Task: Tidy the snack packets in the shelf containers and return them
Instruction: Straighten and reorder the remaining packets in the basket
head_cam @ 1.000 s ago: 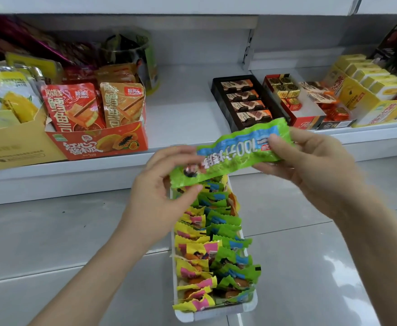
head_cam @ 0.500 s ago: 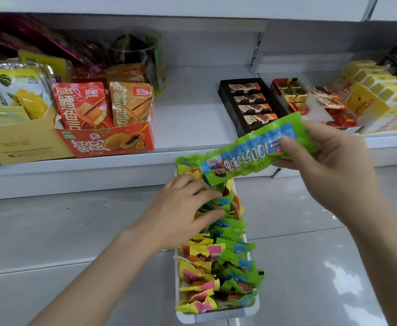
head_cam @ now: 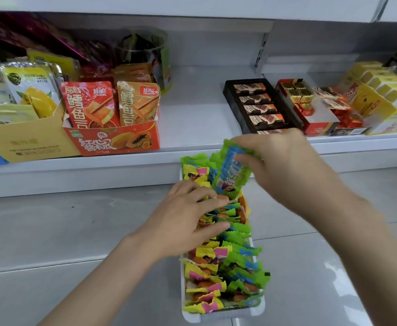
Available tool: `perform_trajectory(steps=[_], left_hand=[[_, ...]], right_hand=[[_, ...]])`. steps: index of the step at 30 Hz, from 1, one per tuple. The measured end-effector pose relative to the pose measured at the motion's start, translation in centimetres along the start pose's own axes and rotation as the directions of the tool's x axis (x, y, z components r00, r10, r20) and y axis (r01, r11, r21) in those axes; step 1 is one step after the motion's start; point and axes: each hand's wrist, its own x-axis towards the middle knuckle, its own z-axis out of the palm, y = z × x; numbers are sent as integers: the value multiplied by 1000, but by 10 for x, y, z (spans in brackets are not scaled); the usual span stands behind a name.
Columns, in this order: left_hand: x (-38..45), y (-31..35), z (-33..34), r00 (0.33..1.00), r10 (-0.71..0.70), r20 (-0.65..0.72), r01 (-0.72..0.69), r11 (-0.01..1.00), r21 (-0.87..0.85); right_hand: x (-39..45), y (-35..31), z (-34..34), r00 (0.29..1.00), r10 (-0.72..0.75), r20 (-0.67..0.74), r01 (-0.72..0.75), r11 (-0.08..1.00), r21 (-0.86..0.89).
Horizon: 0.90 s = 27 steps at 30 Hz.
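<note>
The right hand is pinching 1 green packet while the left hand is pressing flat fingers on packets in the white tray.

I look down on a pale grey tiled floor with thin grout lines and a soft glare patch at its right side. Ahead stands a white metal shelf unit; its front lip runs across my view. A slotted white upright divides the back panel, and another white shelf board overhangs along the top edge.
</note>
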Motion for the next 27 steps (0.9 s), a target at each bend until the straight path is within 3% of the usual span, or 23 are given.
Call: perform_trajectory(steps=[5, 7, 10, 16, 21, 25, 27], left_hand=[[1, -1, 3, 1000, -15, -22, 15, 1000, 1], [1, -3, 4, 1000, -13, -26, 12, 1000, -9], [0, -6, 6, 999, 2, -46, -3, 1000, -26], [0, -5, 8, 994, 2, -108, -9, 998, -63], [0, -4, 7, 995, 7, -100, -13, 999, -52], [-1, -5, 7, 996, -5, -88, -1, 998, -65], [-2, -6, 8, 996, -34, -77, 26, 995, -99]], right_hand=[[8, 0, 56, 972, 135, 194, -124, 990, -66], [10, 8, 64, 966, 200, 166, -194, 980, -51], [8, 21, 63, 959, 282, 9, -283, 959, 29], [11, 19, 77, 969, 229, 89, -229, 973, -9], [7, 20, 81, 990, 134, -33, -136, 989, -55], [7, 18, 90, 967, 141, 212, -116, 986, -123], [11, 24, 85, 958, 124, 259, -81, 982, -171]])
